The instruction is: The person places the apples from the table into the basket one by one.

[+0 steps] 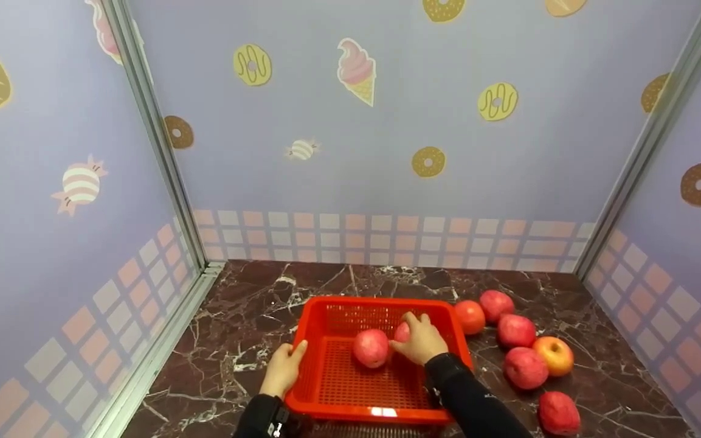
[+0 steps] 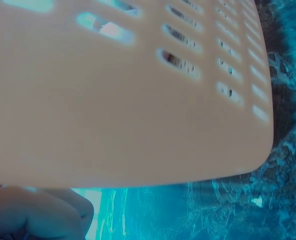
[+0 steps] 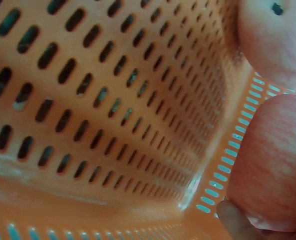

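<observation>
A red plastic basket (image 1: 380, 415) with slotted walls stands on the dark marbled tabletop. At its left side, my left hand (image 1: 283, 368) holds the rim, thumb on the edge. In the left wrist view, the basket's outer wall (image 2: 113, 115) fills most of the picture, with fingers (image 2: 43, 212) low at the left. My right hand (image 1: 420, 342) reaches inside and grips a pinkish-red apple (image 1: 402, 331), partly hidden by the fingers. That apple (image 3: 272, 165) appears close up in the right wrist view, a thumb against its lower side. Beside it in the basket lies another red apple (image 1: 371, 348).
Several apples lie on the tabletop (image 1: 253, 292) to the basket's right, among them a yellow-orange apple (image 1: 552, 356) and an orange-red apple (image 1: 469, 317) close to the rim. A red apple (image 1: 559, 413) lies nearer the front. Patterned panels (image 1: 386, 182) enclose the back and sides.
</observation>
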A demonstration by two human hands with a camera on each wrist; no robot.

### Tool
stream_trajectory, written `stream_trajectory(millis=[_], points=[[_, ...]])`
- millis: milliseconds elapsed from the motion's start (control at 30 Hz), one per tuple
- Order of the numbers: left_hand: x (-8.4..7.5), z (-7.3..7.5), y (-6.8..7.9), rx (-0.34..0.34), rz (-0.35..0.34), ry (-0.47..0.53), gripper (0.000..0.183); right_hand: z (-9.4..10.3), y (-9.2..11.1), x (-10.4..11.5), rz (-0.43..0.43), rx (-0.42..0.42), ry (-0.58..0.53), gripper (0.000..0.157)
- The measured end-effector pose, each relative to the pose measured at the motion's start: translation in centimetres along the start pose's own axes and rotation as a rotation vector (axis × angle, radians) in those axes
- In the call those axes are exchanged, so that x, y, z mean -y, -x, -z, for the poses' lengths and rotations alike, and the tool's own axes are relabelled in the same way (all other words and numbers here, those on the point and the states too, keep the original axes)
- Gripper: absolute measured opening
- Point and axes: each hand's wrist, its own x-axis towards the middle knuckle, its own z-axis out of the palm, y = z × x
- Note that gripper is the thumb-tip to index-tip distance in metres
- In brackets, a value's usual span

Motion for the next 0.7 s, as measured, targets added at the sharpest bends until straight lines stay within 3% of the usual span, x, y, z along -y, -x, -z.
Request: stream_trajectory(millis=[300,700], points=[[0.05,0.04,-0.12,0.015,0.017,0.008,0.035,-0.64,-0.02,-0.50,0.028,0.049,0.013,0.066],[0.16,-0.07,-0.17,0.016,0.034,0.016,0.034,-1.10,0.04,-0.69,-0.009,0.163,-0.031,0.074]])
